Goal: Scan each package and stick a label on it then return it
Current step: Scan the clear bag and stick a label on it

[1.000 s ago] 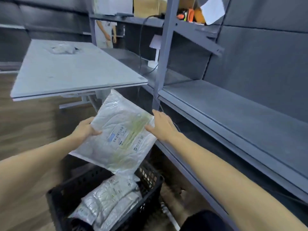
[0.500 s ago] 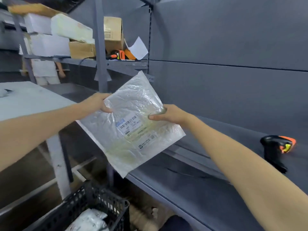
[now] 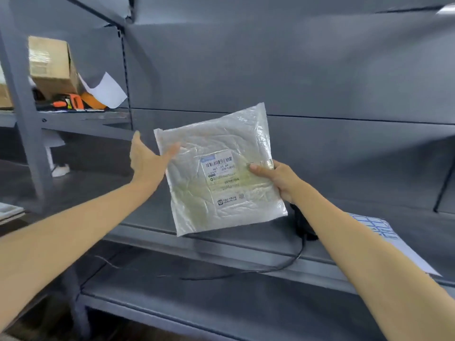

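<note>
Your left hand's point(image 3: 145, 159) fingertips disappear behind the package point(image 3: 219, 173), whose label print point(image 3: 220, 168) is too blurred to read. A black device point(image 3: 301, 223) at centre right hides behind your right forearm. The cardboard box point(image 3: 53, 66), upper left, is smeared.

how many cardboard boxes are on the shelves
2: one box on the upper left shelf, a second cut off at the frame's left edge. More may sit out of view.
</note>
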